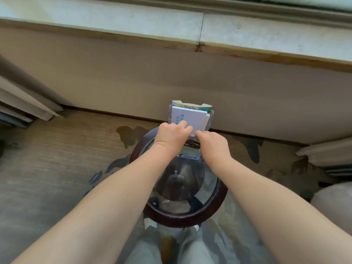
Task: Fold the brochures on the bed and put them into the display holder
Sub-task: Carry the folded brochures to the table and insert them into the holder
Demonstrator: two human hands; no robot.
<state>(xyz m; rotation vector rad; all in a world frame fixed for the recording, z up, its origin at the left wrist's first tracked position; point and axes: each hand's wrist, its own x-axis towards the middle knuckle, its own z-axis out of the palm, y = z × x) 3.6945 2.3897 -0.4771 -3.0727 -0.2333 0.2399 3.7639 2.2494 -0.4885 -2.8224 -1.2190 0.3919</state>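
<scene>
A clear acrylic display holder [209,119] stands at the far edge of a small round glass table [182,216]. In it sit folded brochures: a white one with blue characters [192,117] in front and a green-printed one [190,106] behind. My left hand [171,135] pinches the white brochure's lower left part. At the brochure's lower right edge my right hand [212,142] has its fingers curled on the paper. Another printed sheet shows in the holder's lower tier [190,149], partly hidden by my hands.
The table has a dark wooden rim and stands on patterned carpet [57,159]. A beige wall and stone window ledge [114,21] rise behind it. Curtains hang at the left [24,103] and right [327,155]. My knees [171,250] are under the near edge.
</scene>
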